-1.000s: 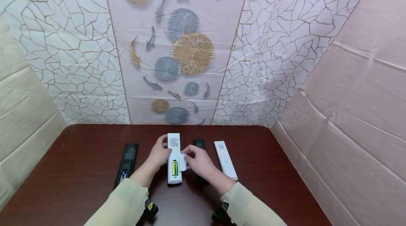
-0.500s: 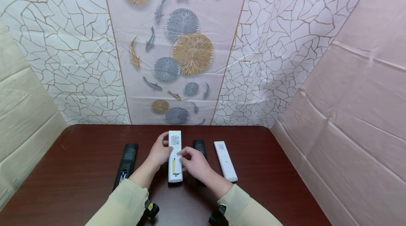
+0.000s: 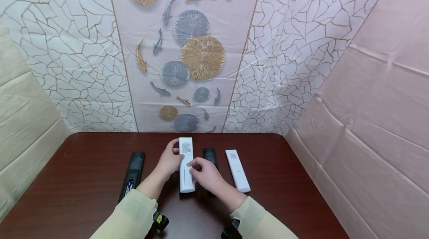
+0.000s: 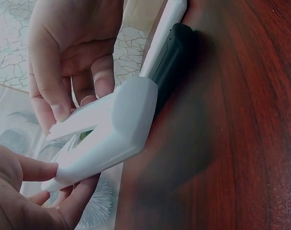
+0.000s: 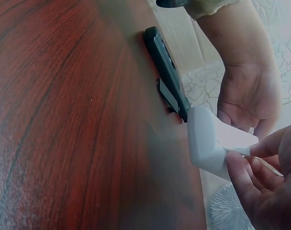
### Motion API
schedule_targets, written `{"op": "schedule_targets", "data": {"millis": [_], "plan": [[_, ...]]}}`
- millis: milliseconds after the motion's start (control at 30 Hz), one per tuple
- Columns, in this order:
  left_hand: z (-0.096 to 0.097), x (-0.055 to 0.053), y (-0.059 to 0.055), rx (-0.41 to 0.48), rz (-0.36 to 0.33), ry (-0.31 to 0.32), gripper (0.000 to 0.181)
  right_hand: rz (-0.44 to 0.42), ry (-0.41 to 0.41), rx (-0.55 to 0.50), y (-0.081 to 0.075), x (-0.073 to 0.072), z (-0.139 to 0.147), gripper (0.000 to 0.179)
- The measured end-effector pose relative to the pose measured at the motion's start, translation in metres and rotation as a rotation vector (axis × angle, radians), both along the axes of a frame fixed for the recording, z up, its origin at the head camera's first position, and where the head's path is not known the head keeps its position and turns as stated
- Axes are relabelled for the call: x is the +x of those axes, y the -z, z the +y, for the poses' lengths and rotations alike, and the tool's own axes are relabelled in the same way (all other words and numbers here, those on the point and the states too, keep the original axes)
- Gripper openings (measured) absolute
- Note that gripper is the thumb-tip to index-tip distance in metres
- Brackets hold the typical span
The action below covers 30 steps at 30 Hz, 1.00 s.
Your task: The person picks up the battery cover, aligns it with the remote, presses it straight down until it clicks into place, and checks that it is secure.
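A white remote control point(image 3: 186, 147), back side up, is held over the table in my left hand point(image 3: 168, 159), thumb on its left edge and fingers around the far side. My right hand point(image 3: 207, 173) pinches the white battery cover point(image 3: 186, 175) between thumb and fingers. In the left wrist view the cover point(image 4: 83, 116) slants over the battery compartment, its near end meeting the remote's near end and its far end raised. A bit of green battery point(image 4: 85, 134) shows in the gap between them; the rest of the compartment is hidden under the cover.
On the left lies a black remote point(image 3: 135, 164) with batteries showing in its uncovered back. A flat dark piece point(image 5: 168, 96) lies beside it. Another black remote point(image 3: 210, 153) is partly hidden behind my right hand, and a white remote point(image 3: 237, 170) lies to its right.
My right hand has brought the cover from beside the remote to over the compartment, hiding the batteries in the head view. My left hand has shifted the remote slightly away and rightward.
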<state>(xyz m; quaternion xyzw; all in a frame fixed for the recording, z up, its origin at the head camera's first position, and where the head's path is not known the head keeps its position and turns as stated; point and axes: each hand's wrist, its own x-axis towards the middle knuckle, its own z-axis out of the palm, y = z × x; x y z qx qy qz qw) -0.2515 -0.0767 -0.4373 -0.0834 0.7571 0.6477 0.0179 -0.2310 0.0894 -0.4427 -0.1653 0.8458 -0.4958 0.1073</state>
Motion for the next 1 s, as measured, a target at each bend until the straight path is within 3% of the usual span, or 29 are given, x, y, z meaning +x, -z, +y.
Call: {"op": "schedule_targets", "data": {"millis": [167,433,567,733,1000], "plan": [[-0.002,0.000,0.001,0.011,-0.015,-0.007,0.064,0.045,-0.004,0.043,0.001,-0.001,0.000,0.014],[-0.003,0.001,-0.002,0.012,-0.016,-0.007,0.063,0.225,-0.007,0.126,0.003,-0.002,-0.001,0.014],[-0.003,0.000,-0.002,0.024,-0.007,-0.002,0.064,0.248,0.012,0.122,0.003,-0.003,-0.003,0.016],[-0.005,0.000,-0.002,0.036,-0.011,0.001,0.063,0.173,0.056,0.071,0.006,-0.006,-0.005,0.034],[-0.008,0.000,-0.004,0.064,-0.025,0.013,0.062,-0.072,0.055,-0.083,0.012,-0.013,-0.006,0.067]]}}
